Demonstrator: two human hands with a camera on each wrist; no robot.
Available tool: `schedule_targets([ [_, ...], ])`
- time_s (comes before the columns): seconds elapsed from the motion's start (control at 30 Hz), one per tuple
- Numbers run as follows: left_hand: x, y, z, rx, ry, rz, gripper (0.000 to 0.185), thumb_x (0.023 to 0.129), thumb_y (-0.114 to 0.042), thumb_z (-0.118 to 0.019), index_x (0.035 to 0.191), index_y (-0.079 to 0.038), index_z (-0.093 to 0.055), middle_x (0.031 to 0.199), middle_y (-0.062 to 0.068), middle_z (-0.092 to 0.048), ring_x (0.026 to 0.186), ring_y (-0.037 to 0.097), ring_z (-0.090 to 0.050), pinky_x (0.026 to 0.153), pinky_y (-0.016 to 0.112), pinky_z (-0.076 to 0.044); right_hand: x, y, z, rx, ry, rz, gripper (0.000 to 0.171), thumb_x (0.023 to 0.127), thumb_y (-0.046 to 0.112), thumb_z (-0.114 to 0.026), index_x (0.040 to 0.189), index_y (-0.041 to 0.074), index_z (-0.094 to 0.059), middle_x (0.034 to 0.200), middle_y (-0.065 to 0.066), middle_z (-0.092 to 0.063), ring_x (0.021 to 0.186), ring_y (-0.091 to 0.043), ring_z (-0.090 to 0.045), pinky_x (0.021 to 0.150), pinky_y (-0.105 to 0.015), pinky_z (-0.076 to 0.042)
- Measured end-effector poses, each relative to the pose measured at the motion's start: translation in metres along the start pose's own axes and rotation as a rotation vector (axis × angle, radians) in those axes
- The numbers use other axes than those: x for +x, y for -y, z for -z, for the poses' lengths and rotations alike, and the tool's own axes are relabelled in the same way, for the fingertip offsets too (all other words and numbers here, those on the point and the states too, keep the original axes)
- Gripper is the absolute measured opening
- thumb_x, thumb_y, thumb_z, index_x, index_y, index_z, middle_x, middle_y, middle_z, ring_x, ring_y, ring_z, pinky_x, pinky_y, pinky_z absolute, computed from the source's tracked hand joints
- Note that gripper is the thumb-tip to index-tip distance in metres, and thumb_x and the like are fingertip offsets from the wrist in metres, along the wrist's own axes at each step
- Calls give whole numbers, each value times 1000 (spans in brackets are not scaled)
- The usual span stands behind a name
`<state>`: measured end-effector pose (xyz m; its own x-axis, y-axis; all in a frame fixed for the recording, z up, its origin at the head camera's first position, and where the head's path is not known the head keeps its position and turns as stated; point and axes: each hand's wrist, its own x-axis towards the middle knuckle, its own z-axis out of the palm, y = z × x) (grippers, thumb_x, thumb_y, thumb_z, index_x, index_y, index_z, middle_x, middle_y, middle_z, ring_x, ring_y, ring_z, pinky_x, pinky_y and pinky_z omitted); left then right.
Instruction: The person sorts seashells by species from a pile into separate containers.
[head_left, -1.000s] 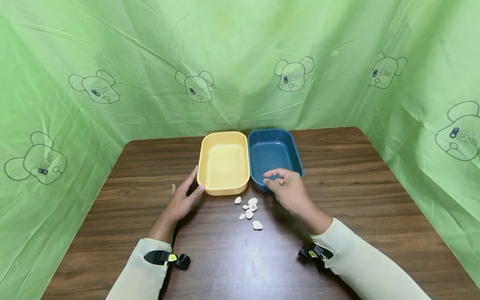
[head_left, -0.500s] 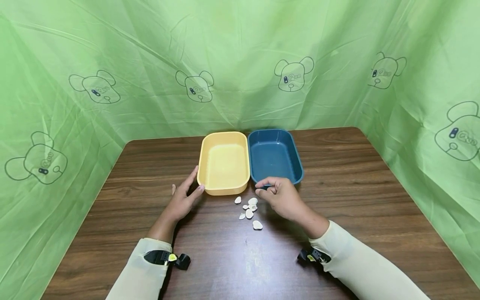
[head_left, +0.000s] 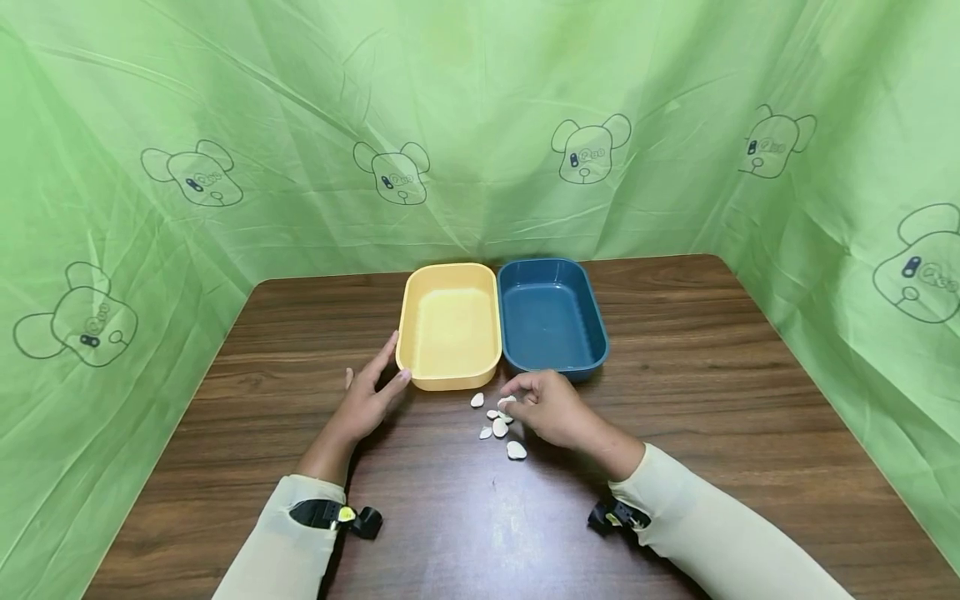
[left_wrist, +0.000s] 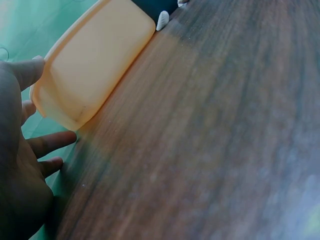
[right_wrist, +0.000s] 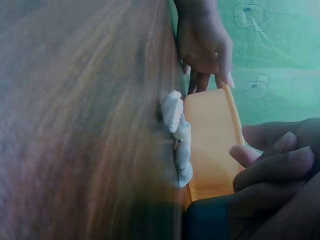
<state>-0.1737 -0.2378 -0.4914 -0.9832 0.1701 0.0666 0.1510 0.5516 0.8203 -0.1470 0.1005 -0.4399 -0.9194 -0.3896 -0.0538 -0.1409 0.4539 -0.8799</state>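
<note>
Several small white shells (head_left: 499, 427) lie in a loose heap on the brown table (head_left: 675, 417), just in front of a yellow tray (head_left: 448, 325) and a blue tray (head_left: 551, 317) standing side by side. My left hand (head_left: 375, 379) rests flat on the table, its straight fingers touching the yellow tray's near left corner (left_wrist: 95, 65). My right hand (head_left: 512, 396) hovers at the far edge of the heap with fingers bent and a gap to the thumb. In the right wrist view those fingers (right_wrist: 275, 165) hold nothing and the shells (right_wrist: 180, 140) lie just beyond them. Both trays look empty.
Green cloth with bear drawings (head_left: 585, 150) walls the table on three sides. Bare table top stretches left of the yellow tray, right of the blue tray and toward the near edge. A single shell (left_wrist: 163, 20) shows beside the yellow tray in the left wrist view.
My right hand has come back from over the blue tray's near end, moving left and down to the heap of shells. The left hand, trays and shells have not moved.
</note>
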Motion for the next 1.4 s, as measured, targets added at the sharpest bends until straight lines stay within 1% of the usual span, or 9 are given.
schedule_targets([
  [0.13,-1,0,0,5,2,4,74,114,-44,-57,177,-31,-21,182,5,-27,169,45,-22,122,83,22,3,-3,-4,-46,18,-21,18,98,10,-78,111,-1,-81,57,1,-57,53,-6,-49,51,-22,-38],
  [0.27,-1,0,-1,8,5,9,73,114,-45,-56,176,-36,-20,182,5,-27,169,45,-21,122,82,22,6,-6,-8,-43,30,-42,18,97,8,-77,112,0,-82,59,-3,-64,52,-3,-51,51,-20,-38],
  [0.47,-1,0,-1,4,3,12,73,114,-45,-56,176,-37,-20,182,5,-27,169,46,-20,122,82,23,10,-7,-13,-100,25,-32,16,97,9,-77,110,2,-83,53,9,-55,48,-3,-48,48,-19,-36],
  [0.83,-1,1,-1,10,3,16,73,114,-46,-56,176,-38,-20,182,4,-28,169,45,-21,122,82,22,14,-5,-21,-217,-4,-23,15,94,13,-83,107,8,-87,53,10,-55,49,-2,-49,50,-22,-41],
  [0.93,-1,2,0,9,4,14,72,114,-46,-56,176,-39,-19,182,4,-27,169,45,-20,122,82,22,16,-7,-23,-255,-11,-16,13,93,14,-84,105,11,-88,62,6,-67,55,-2,-53,56,-24,-47],
  [1.03,-1,1,0,12,5,13,73,114,-45,-56,176,-37,-19,182,4,-27,169,45,-20,122,82,22,16,-8,-24,-298,-29,-1,9,92,16,-85,101,14,-89,82,2,-81,70,-4,-62,68,-26,-55],
  [1.13,-1,1,0,11,6,11,74,114,-45,-56,177,-34,-19,182,5,-27,169,45,-20,122,82,23,16,-9,-26,-320,-44,5,7,92,18,-86,97,17,-89,97,1,-85,84,-7,-69,79,-30,-59],
  [1.27,0,0,0,10,5,9,74,114,-45,-56,177,-32,-20,182,5,-28,169,46,-20,122,82,23,17,-8,-28,-319,-45,3,7,92,17,-86,98,17,-90,102,0,-85,86,-7,-71,79,-30,-60],
  [1.4,-1,0,0,11,8,12,73,114,-45,-56,176,-36,-19,182,5,-27,169,46,-20,122,82,22,17,-6,-30,-312,-43,2,6,91,15,-86,96,16,-90,101,1,-85,81,-5,-69,75,-26,-59],
])
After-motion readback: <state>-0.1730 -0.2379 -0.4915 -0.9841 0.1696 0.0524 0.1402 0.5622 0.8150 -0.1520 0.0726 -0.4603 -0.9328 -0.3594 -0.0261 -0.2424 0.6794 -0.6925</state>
